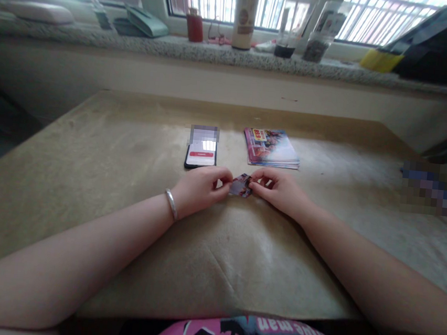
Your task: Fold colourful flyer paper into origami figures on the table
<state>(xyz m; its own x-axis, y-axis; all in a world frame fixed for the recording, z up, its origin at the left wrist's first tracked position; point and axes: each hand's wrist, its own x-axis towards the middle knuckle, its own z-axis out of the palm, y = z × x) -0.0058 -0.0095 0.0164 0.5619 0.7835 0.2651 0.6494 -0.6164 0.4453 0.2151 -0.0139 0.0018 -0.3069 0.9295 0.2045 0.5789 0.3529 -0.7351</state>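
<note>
A small folded piece of colourful printed paper [241, 185] lies between my two hands, just above the brown table covering [88, 175]. My left hand [200, 189], with a silver bangle on its wrist, pinches the paper's left side with curled fingers. My right hand [279, 188] pinches its right side. A stack of colourful leaflets [271, 147] lies on the table just behind my right hand. A phone [202, 152] with a lit screen lies behind my left hand.
A stone windowsill [218, 54] runs along the back, holding a red jar [195, 27], a tall bottle [245, 14], a clear cup [290, 29], a teal case [142, 22] and a dark bag [440, 46]. A blurred object [434, 190] lies at the table's right.
</note>
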